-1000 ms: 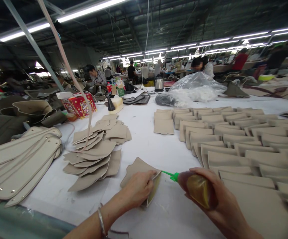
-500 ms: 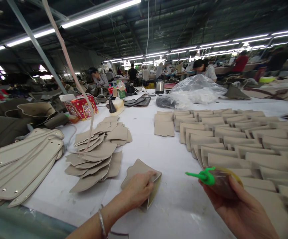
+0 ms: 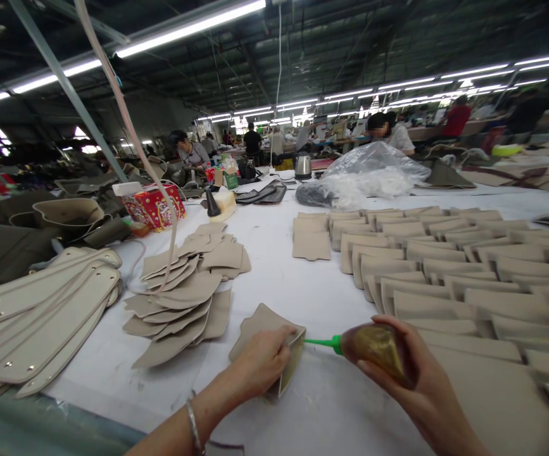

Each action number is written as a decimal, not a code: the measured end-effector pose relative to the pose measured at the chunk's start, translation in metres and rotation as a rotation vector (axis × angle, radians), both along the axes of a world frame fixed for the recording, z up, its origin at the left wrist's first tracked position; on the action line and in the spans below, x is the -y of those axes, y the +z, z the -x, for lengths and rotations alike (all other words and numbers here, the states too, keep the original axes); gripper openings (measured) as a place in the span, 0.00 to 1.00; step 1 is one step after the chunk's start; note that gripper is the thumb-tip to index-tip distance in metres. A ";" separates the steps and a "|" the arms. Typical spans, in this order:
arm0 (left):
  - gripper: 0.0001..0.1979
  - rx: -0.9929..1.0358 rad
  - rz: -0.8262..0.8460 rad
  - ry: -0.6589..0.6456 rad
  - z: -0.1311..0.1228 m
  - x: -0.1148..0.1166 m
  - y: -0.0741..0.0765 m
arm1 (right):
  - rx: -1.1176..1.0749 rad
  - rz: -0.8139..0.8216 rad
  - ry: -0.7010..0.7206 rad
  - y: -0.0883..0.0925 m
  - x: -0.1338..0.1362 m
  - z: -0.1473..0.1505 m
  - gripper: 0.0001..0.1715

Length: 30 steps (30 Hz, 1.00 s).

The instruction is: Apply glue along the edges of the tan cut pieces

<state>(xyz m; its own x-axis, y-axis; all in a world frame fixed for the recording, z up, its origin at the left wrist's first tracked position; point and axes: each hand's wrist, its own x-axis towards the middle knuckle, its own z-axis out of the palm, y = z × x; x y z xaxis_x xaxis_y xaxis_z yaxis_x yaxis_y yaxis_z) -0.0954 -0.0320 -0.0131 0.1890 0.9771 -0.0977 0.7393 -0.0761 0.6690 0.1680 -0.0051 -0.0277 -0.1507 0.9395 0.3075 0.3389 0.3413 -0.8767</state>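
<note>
My left hand [image 3: 265, 356] is closed on a folded beige leather piece [image 3: 255, 324] that rests on the white tabletop, its open edge facing right. Wrapped in my right hand [image 3: 411, 373] is a squeeze bottle [image 3: 378, 349] of brownish-yellow liquid, held on its side. The bottle's thin green nozzle [image 3: 324, 342] points left, with its tip at the edge of the leather piece; whether it touches, I cannot tell. A loose pile of beige leather pieces [image 3: 183, 310] lies to the left of my left hand. Rows of overlapping folded pieces [image 3: 435, 272] spread out on the right.
Long pale straps with metal studs [image 3: 50, 323] are stacked at the left. A pinkish hose [image 3: 132, 126] hangs down onto the leather pile. Farther back are a red box [image 3: 153, 206], a steel kettle [image 3: 303, 167] and a clear plastic bag [image 3: 373, 171]. Several people work beyond.
My right hand has moved left and turned the bottle, bringing its green nozzle from open space to the leather piece's edge. The left hand keeps its hold in nearly the same spot.
</note>
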 end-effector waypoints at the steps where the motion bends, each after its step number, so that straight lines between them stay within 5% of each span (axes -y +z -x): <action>1: 0.23 0.002 0.004 0.000 0.000 0.000 0.000 | 0.034 -0.044 0.003 0.000 0.000 0.003 0.30; 10: 0.22 -0.042 0.010 0.004 -0.001 0.001 0.003 | 0.148 -0.234 -0.019 -0.001 -0.005 0.012 0.26; 17: 0.22 -0.066 0.013 0.005 -0.001 0.000 0.003 | 0.080 0.000 -0.020 -0.002 0.003 0.012 0.29; 21: 0.23 -0.038 0.049 0.027 0.000 0.000 0.005 | -0.318 0.387 0.093 0.001 0.004 0.014 0.28; 25: 0.22 0.027 0.141 0.066 0.004 0.003 0.007 | -0.862 0.774 0.015 0.002 0.000 0.007 0.26; 30: 0.22 -0.321 -0.130 0.366 0.019 0.002 0.008 | -1.218 0.875 -0.072 0.006 -0.008 0.005 0.21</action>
<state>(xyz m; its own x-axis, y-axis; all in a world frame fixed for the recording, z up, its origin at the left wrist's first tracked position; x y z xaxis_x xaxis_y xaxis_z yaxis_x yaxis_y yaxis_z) -0.1147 -0.0342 -0.0048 -0.1884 0.9816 0.0322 0.8999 0.1594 0.4060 0.1631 0.0033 -0.0221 -0.1700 0.8818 -0.4399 -0.7357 -0.4105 -0.5387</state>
